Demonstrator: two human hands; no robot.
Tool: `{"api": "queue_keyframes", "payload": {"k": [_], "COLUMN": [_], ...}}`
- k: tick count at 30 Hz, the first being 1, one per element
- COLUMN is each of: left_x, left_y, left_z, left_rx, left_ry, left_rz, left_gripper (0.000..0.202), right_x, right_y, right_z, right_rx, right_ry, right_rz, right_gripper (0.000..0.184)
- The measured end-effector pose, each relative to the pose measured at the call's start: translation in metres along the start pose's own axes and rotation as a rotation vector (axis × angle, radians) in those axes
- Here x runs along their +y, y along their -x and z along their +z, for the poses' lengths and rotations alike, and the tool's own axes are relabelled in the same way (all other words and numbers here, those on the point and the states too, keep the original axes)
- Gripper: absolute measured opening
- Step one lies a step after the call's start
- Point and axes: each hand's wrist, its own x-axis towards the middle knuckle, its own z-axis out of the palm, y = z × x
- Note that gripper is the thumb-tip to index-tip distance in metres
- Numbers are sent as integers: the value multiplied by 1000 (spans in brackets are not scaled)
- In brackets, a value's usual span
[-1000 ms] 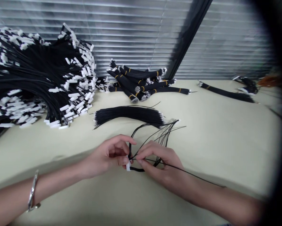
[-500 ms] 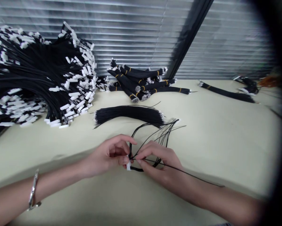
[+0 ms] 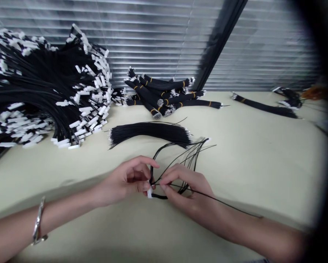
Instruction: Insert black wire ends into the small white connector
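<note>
Between thumb and fingers, my left hand (image 3: pixel 132 179) pinches a small white connector (image 3: pixel 149 191). Several black wires (image 3: pixel 193 155) run from this connector, looping up and to the right over the table. My right hand (image 3: pixel 187 186) grips a single black wire (image 3: pixel 221 201) between thumb and forefinger, close beside the connector. The wire's long end trails back across my right wrist. Whether its tip touches the connector is too small to tell. Just beyond my hands lies a loose bundle of black wires (image 3: pixel 150 133) with silvery ends.
A large heap of black cables (image 3: pixel 57 80) with white connectors fills the left side. Tied wire bundles (image 3: pixel 164 93) are piled at the back by the blinds (image 3: pixel 153 40). One more tied bundle (image 3: pixel 265 106) lies at the right, near a dark cable coil (image 3: pixel 288 96).
My right hand has shifted very slightly to the right with the wire, away from the connector. My left hand holds the connector in the same place.
</note>
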Motion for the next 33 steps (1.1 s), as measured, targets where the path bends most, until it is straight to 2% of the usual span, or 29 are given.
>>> {"api": "queue_keyframes", "payload": {"k": [16, 25, 33], "left_x": [-1, -3, 0], "left_y": [0, 2, 1], "left_z": [1, 1, 1], "left_rx": [-10, -3, -8], "left_ry": [-6, 5, 13], "left_rz": [-2, -48, -33], "left_gripper": [33, 29, 30], "right_x": [7, -1, -6], "right_y": [-1, 0, -4], "right_z": [5, 6, 4], "right_rx": [-19, -68, -91], "right_ry": [-97, -111, -80], "right_rz": [-32, 21, 106], "right_gripper": [7, 4, 5]}}
